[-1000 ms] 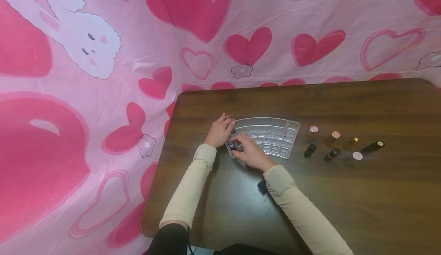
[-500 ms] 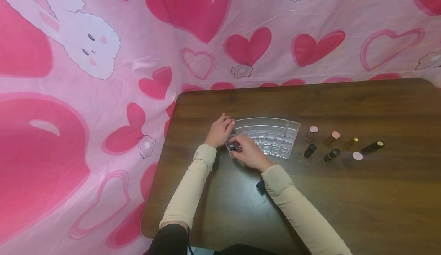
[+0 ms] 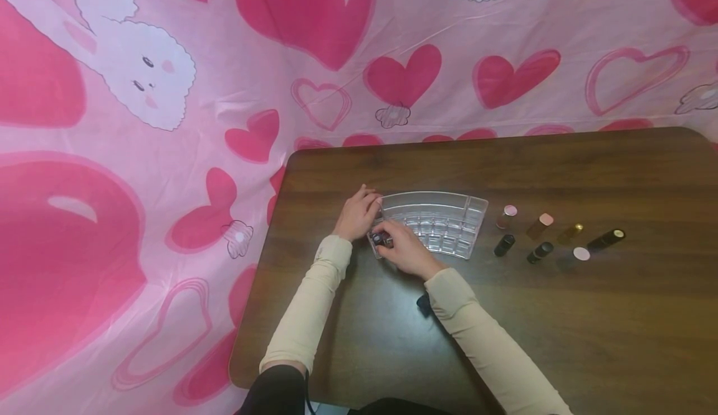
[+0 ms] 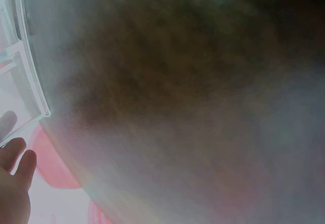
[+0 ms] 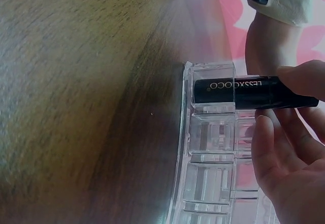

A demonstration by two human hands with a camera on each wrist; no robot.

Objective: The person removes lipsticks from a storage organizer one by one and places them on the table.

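Note:
A clear, fan-shaped organizer [image 3: 426, 198] with small compartments lies on the wooden table. My right hand [image 3: 411, 250] pinches a black lipstick tube [image 5: 238, 92] between thumb and fingers near its upper end. The tube's lower part is inside the corner compartment at the organizer's near left, and light lettering shows along its side. My left hand [image 3: 357, 214] touches the organizer's left edge with its fingers extended. In the left wrist view, part of the left hand [image 4: 15, 183] shows beside a clear corner of the organizer.
Right of the organizer stand several lipsticks, among them a pink-topped one [image 3: 507, 217], a rose-brown one [image 3: 541, 226], a gold-topped one [image 3: 571, 233] and black tubes [image 3: 541, 252]. A black device [image 3: 424, 305] sits at my right cuff. Heart-print fabric [image 3: 392, 28] hangs behind the table.
Almost nothing differs. The right wrist and cuff have shifted very slightly left, while the right hand keeps its hold on the lipstick tube. The left hand stays in place.

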